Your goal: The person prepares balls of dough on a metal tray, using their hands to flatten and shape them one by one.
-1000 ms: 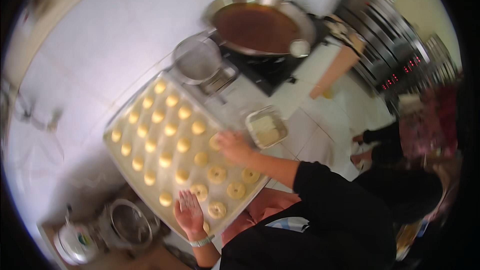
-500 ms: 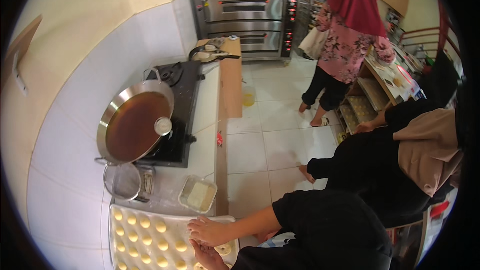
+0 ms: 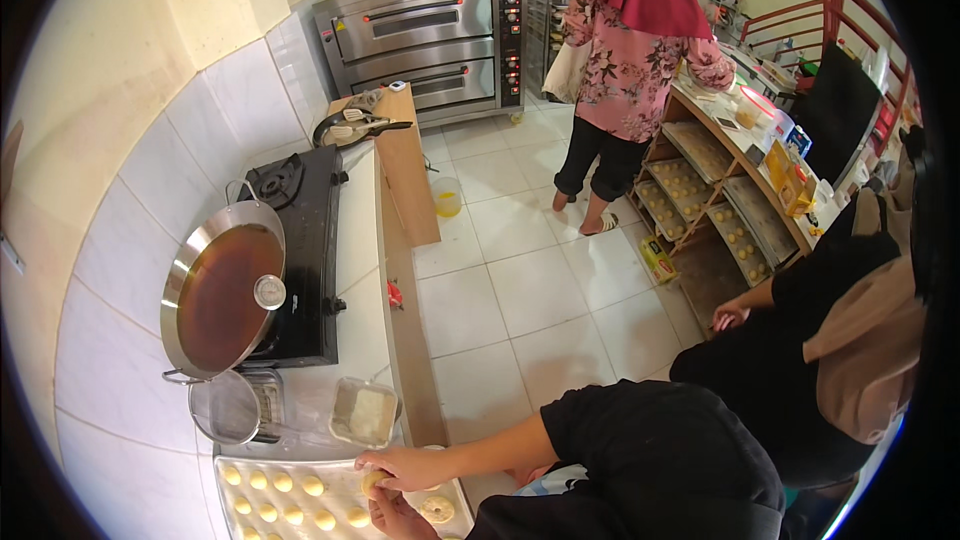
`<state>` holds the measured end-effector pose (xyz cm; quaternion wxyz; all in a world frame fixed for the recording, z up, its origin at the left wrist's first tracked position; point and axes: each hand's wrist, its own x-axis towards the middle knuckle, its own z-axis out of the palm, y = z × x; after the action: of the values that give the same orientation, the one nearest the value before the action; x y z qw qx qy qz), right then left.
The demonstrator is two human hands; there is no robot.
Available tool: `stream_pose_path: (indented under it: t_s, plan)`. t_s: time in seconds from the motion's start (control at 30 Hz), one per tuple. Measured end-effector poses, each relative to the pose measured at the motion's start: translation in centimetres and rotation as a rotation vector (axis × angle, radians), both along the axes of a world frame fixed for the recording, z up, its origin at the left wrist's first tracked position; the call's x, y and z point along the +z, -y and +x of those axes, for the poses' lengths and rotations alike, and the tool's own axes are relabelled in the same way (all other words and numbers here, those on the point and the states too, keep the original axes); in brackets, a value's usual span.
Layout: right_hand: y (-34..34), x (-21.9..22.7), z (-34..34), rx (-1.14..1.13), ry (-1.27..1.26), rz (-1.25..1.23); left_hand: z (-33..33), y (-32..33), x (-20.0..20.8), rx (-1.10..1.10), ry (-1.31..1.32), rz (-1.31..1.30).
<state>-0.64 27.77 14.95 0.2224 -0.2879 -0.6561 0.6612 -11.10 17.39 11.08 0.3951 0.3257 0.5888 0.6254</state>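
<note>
My right hand (image 3: 398,466) reaches in from the right over a baking tray (image 3: 330,467). Its fingers are closed on a pale dough ball (image 3: 374,483). Just below, my left hand (image 3: 397,517) grips the same ball from beneath, partly cut off by the picture's lower edge. More round dough balls (image 3: 293,515) lie in rows across the lined tray. Beside my hands, toward the tray's right end, sits a flatter dough ring (image 3: 436,510) with a small hole. A square clear tub (image 3: 363,412) holding white powder stands just beyond the tray.
A wide pan of brown oil (image 3: 222,290) stands on a black stove (image 3: 310,270), with a thermometer (image 3: 269,292) at its rim. A mesh strainer (image 3: 224,407) lies nearby. Two people (image 3: 640,80) stand to the right, near shelves of dough trays (image 3: 690,190). A steel oven (image 3: 430,40) is behind.
The view has swung to the right, showing more of the shelves. My hands have come together, and the dough ball between them now shows.
</note>
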Motion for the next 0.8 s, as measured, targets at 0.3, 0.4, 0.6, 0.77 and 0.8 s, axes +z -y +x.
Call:
stream_pose_path:
  t_s: [0.3,0.4,0.6,0.77,0.8]
  plan:
    - [1.0,0.4,-0.8,0.150,-0.009,0.133,1.7,1.7,6.3,0.161,-0.054,-0.077]
    - [1.6,0.1,-1.3,0.083,-0.045,0.203,1.2,2.9,5.7,0.158,0.063,-0.025]
    - [2.0,0.3,-1.6,0.248,-0.020,-0.049,0.1,5.0,3.6,0.243,0.133,-0.084]
    - [2.8,-1.6,-2.9,0.247,-0.146,0.237,-1.4,6.6,0.8,0.205,0.151,-0.013]
    - [2.7,-1.4,-3.0,0.262,-0.149,0.235,-1.1,6.5,1.8,0.220,0.151,-0.012]
